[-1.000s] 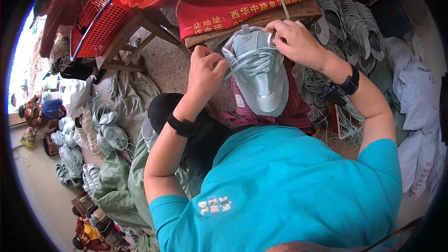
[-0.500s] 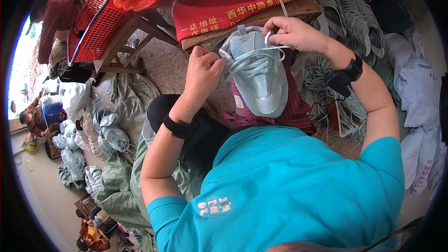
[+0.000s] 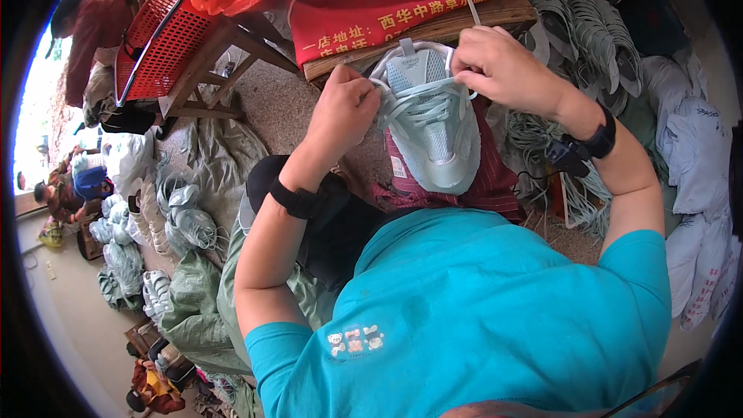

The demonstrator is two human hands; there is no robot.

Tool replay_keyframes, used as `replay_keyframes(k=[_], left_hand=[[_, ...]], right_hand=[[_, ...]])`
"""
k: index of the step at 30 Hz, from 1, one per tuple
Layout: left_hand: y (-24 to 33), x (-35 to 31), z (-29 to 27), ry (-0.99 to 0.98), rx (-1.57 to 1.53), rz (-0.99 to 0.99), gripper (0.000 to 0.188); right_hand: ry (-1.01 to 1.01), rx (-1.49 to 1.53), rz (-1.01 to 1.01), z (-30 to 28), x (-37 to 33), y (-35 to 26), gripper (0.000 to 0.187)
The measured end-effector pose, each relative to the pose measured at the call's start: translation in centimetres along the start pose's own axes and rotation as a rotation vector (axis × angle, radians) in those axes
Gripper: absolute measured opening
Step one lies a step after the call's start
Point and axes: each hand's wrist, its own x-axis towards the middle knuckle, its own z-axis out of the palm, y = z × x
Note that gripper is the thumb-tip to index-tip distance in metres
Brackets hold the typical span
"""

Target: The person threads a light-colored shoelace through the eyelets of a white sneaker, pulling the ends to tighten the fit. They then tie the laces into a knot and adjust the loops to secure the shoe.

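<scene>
Rn 2 hands (image 3: 340,108) (image 3: 507,70) w/ 1 shoe (image 3: 435,139)

Feed check from my end: daylight blows out to white in the opening (image 3: 40,81) at far left. Pale wall (image 3: 73,317) down the lower left, edges bent by my fisheye. Duller wall (image 3: 706,27) at upper right, and I get deeper shadow beside it. Floor (image 3: 275,112) is speckled grey-brown. Wooden stool (image 3: 195,70) upper left; wooden bench (image 3: 507,18) top centre, red cloth (image 3: 333,23) over its top.
</scene>
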Motion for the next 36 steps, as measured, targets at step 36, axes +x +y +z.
replay_keyframes(k=[36], left_hand=[[0.9,3.5,1.5,0.368,-0.486,-0.032,0.019]], right_hand=[[0.113,0.982,0.536,0.0,9.0,4.5,0.022]])
